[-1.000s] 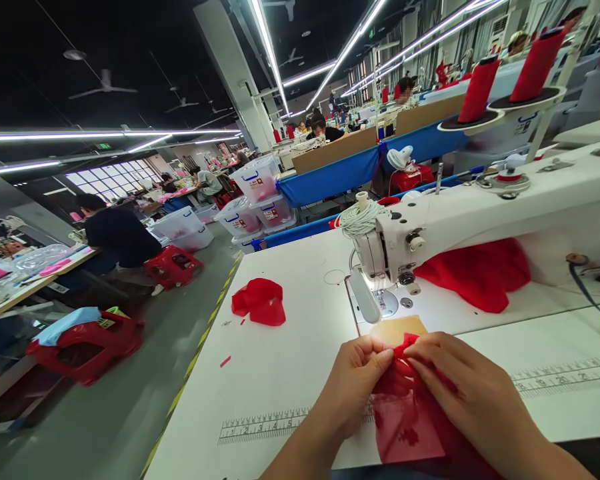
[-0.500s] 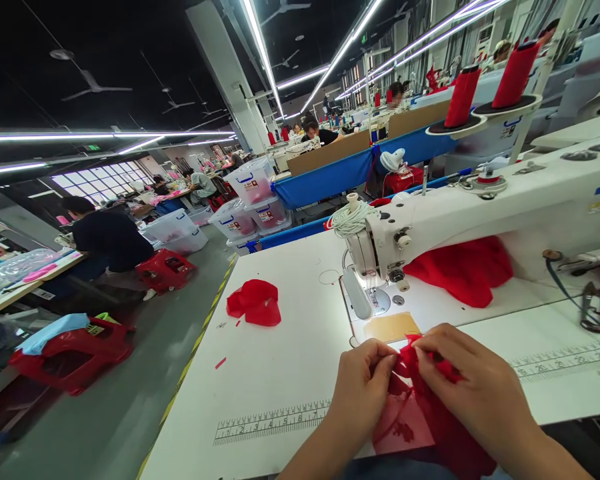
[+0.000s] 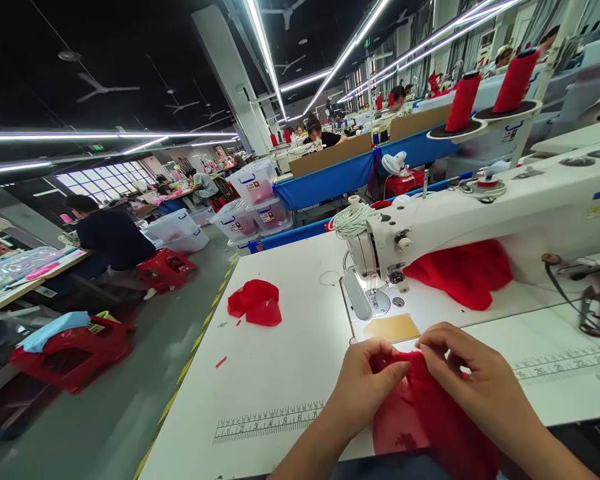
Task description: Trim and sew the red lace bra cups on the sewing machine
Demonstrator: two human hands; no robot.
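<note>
Red sheer fabric (image 3: 430, 407) hangs between my two hands at the table's front edge, its lower part falling toward my lap. My left hand (image 3: 367, 383) pinches the top edge of the cloth between thumb and fingers. On the other side, my right hand (image 3: 473, 380) is also closed on the fabric's upper edge, thumb against forefinger. Just beyond my hands is a white sewing machine (image 3: 460, 207), its needle area lit. A tan patch (image 3: 393, 328) lies on the table before the needle plate. Another red cloth piece (image 3: 465, 270) rests under the machine's arm.
A small red fabric piece (image 3: 255, 303) lies on the left of the white table (image 3: 280, 373), near a printed ruler scale. Red thread cones (image 3: 463, 103) stand behind the machine. Stacked clear bins (image 3: 253, 180), a red stool (image 3: 75, 350) and a seated person (image 3: 113, 237) are farther off.
The fabric's upper edge, bunched and looped before, now lies smoother between my hands. My left thumb has moved slightly right along it. The view has shifted a little.
</note>
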